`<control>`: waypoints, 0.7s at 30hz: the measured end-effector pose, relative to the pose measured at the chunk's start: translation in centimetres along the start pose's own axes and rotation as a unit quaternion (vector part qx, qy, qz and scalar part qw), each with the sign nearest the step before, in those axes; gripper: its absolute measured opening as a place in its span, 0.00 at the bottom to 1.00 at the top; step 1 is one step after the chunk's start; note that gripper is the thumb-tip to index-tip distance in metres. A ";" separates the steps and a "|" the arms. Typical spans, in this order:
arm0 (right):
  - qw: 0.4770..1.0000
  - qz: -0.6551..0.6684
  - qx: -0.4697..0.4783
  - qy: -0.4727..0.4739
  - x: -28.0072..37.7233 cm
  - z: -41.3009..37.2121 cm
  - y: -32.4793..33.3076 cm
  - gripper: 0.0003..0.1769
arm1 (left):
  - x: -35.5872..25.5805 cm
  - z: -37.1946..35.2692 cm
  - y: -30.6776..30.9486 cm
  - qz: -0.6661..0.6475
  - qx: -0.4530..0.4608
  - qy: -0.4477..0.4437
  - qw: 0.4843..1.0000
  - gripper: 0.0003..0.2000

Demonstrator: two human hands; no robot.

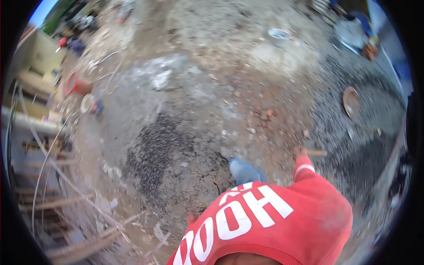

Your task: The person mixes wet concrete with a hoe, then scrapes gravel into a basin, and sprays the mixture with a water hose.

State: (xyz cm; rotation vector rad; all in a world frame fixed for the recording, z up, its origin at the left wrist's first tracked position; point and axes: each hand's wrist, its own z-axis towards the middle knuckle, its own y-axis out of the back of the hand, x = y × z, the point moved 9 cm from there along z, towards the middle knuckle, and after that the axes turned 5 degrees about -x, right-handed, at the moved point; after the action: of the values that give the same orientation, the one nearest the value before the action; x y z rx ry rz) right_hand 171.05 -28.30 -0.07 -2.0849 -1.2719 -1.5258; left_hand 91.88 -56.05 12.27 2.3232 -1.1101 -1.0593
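My right hand (300,153), at the end of a red sleeve with a white band, appears closed around a light wooden handle (315,153) that sticks out to the right. What the handle belongs to cannot be made out. Low by the left edge of my red sweatshirt, only a small part of my left hand (192,217) shows; its fingers are blurred and mostly hidden. It is nearest a heap of grey wet mortar mix (194,185) with dark gravel (154,154) along its left side. A blue trouser leg (245,171) stands beside the heap.
An orange bucket (78,85) and a pale container (88,104) stand at left. A round pan (351,102) lies on dark gravel at right; a metal basin (279,34) is farther back. Wooden poles (84,243) lie lower left. Broken brick rubble (269,115) covers the middle ground.
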 end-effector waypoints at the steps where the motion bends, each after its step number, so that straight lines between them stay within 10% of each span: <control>1: 0.901 0.323 0.094 -0.273 -0.6 -1.5 0.3 0.08 | 1.8 0.0 0.0 0.059 0.029 -0.015 0.998 0.08; 5: 0.803 0.461 -0.115 -0.359 -2.5 -11.7 8.6 0.07 | 4.2 -0.1 -2.8 0.272 0.154 -0.134 0.940 0.07; 13: 0.690 0.377 -0.033 -0.617 -15.8 -36.4 9.3 0.06 | -7.4 -4.3 -13.5 0.201 0.273 -0.239 0.910 0.06; 21: 0.671 0.425 -0.042 -0.606 -19.3 -45.3 10.6 0.06 | -14.9 -16.1 -27.3 0.162 0.374 -0.248 0.879 0.10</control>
State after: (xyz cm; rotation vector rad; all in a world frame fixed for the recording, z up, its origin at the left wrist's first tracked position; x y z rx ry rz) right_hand 148.97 -73.27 4.83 -3.0856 -0.1412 0.3733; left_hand 111.89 -27.30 13.93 2.2627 -2.3705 -1.2816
